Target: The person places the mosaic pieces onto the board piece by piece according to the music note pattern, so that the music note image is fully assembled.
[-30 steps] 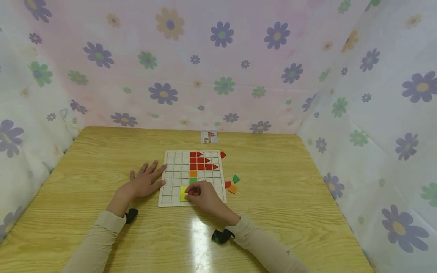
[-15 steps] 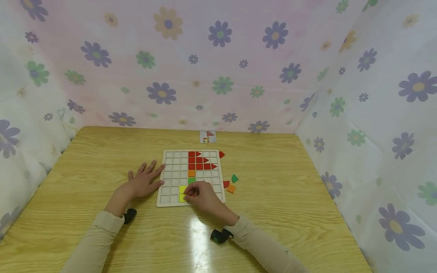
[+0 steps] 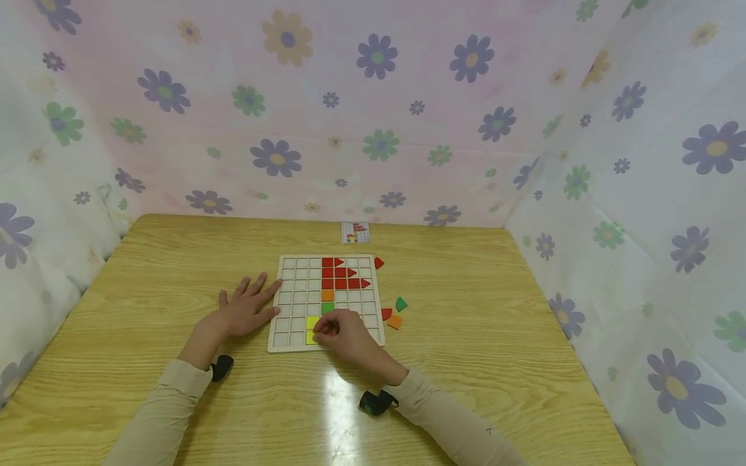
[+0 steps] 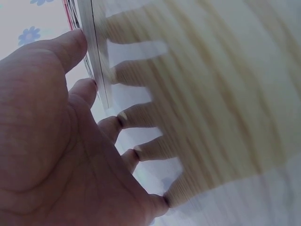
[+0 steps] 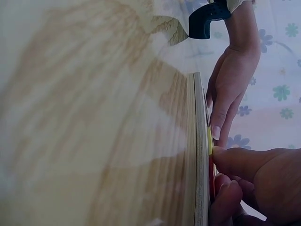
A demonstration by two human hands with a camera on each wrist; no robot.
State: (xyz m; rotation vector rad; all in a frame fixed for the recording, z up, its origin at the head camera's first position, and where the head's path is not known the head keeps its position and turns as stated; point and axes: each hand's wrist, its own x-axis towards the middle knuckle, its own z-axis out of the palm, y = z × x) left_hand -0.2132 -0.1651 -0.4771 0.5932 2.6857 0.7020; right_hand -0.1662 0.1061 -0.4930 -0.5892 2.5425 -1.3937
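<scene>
A wooden grid board [image 3: 274,350] lies on the table with flat coloured tiles in its cells. My left hand [image 3: 241,316] rests on the table at the board's left edge, fingers spread; in the left wrist view the thumb [image 4: 73,49] is right at that edge. My right hand [image 3: 350,338] is low over the near part of the board, pinching a red piece [image 5: 211,179] beside two yellow squares [image 3: 311,322]. The fingers hide most of its shape. Above it are a green square [image 3: 327,307], an orange square [image 3: 327,296] and red rows [image 3: 340,283] ending in triangles.
Right of the board lie loose pieces: a green quarter-round [image 3: 401,303], a red curved piece [image 3: 387,314], an orange piece [image 3: 395,321] and, farther back, another red piece [image 3: 379,263]. A small pattern card [image 3: 355,232] lies at the table's back edge, before a flowered curtain [image 3: 350,129].
The view shifts slightly. Both hands stay in practically the same places, the right one still at the red piece beside the yellow squares.
</scene>
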